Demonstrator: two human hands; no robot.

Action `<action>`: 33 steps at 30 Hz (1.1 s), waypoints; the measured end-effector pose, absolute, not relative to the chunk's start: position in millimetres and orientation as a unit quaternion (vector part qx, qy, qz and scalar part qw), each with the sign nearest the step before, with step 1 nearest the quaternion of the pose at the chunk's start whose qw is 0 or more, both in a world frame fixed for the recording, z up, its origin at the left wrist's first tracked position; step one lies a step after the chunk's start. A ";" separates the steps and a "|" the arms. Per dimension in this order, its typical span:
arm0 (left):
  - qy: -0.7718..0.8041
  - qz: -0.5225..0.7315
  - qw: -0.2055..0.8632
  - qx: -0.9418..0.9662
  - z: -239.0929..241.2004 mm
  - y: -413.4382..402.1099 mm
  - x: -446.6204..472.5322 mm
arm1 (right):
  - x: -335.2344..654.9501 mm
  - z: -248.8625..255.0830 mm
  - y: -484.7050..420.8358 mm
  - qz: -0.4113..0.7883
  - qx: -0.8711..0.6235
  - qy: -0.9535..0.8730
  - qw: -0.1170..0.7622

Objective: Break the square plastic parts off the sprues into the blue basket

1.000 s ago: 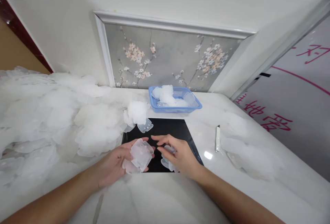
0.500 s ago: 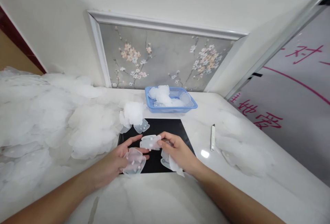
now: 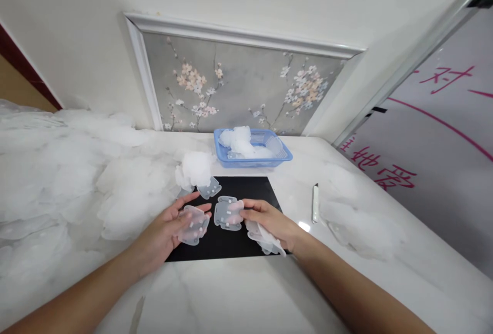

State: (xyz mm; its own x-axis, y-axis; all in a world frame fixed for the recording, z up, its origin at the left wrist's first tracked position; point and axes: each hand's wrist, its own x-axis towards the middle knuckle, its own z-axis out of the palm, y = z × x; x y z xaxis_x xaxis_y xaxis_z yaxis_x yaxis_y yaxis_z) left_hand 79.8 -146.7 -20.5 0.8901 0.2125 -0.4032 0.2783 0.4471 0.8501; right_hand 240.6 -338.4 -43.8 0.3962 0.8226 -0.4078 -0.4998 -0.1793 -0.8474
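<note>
My left hand (image 3: 164, 234) holds a frosted, translucent plastic piece (image 3: 195, 229) with notched edges and small pale studs, its thumb over the piece and its fingers stretched behind. Pinched between thumb and fingers of my right hand (image 3: 271, 223) is a similar plastic piece (image 3: 228, 214), facing up above the black mat (image 3: 227, 249). More such pieces (image 3: 264, 239) hang beneath the right palm, apparently held by its other fingers, which are mostly hidden. At the mat's back left corner lies another loose piece (image 3: 210, 189), beside a small white pile (image 3: 196, 168).
Large heaps of translucent pieces (image 3: 131, 195) cover the left of the marble table (image 3: 215, 293). A blue basket (image 3: 252, 162) with several pieces stands against the wall. To the right lie a utility knife (image 3: 315, 203) and more translucent pieces (image 3: 358, 226).
My hands have moved apart. The right-hand piece has turned from tilted to nearly flat-on to me, and the left hand has shifted left with its piece.
</note>
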 end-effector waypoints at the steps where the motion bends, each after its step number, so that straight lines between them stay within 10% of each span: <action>1: 0.240 -0.015 0.826 0.510 -19.1 -147.0 80.7 | 240.2 -43.5 -338.4 0.532 -0.557 -0.147 0.621; 11: 0.208 -0.038 0.912 0.352 -11.0 -149.2 81.9 | 236.5 -42.1 -338.0 0.406 -0.627 -0.226 0.626; 33: 0.151 -0.071 0.931 0.324 -8.6 -150.4 75.2 | 199.0 -58.1 -332.2 -0.061 -0.681 -0.644 0.345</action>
